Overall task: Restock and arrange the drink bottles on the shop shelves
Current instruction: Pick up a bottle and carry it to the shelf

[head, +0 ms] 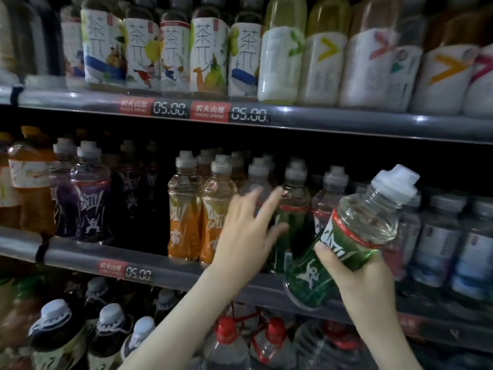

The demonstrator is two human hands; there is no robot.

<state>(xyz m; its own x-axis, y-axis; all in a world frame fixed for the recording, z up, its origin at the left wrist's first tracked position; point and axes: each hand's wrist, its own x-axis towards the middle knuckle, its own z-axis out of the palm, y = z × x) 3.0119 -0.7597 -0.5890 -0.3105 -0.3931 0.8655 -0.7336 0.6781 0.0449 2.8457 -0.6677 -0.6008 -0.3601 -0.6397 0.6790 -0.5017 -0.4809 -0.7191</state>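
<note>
Forearms reach up from the bottom of the view, over red-capped clear bottles (226, 345) on the lowest shelf. The person's right hand (357, 271) grips a green-labelled drink bottle (344, 236) around its lower half, fingers curled round it. The bottle is tilted, white cap pointing up and right, in front of the middle shelf (160, 268). The left hand (244, 236) holds nothing, fingers straight and spread, reaching toward shelved green bottles (294, 212) on that shelf; whether it touches them is unclear. Orange bottles (186, 217) stand just left, purple bottles (90, 204) further left. Above, tea bottles (208, 54) line the top shelf over price tags (170, 108) reading 05.00.
</note>
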